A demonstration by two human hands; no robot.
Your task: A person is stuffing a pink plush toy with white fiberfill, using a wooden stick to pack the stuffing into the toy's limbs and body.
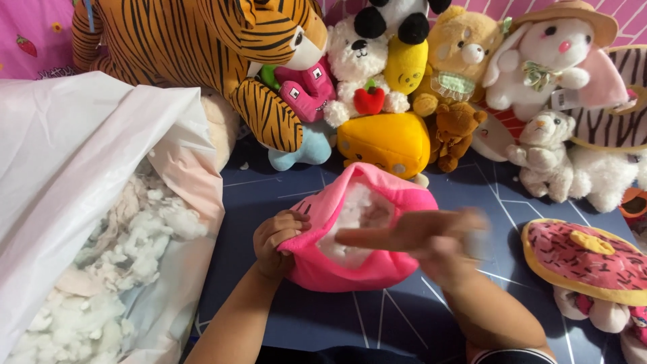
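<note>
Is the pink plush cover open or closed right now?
Open. The pink plush cover gapes at the top, with white stuffing visible inside; the left hand grips its rim and the blurred right hand reaches across the opening.

Toy-stuffing workspace: plush toys (465, 61), stuffing bag (81, 155)

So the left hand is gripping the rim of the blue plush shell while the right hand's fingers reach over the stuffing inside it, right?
Not quite: the plush shell is pink, not blue, as the head view shows. The left hand does grip its rim, and the right hand reaches over the white stuffing inside.
</note>
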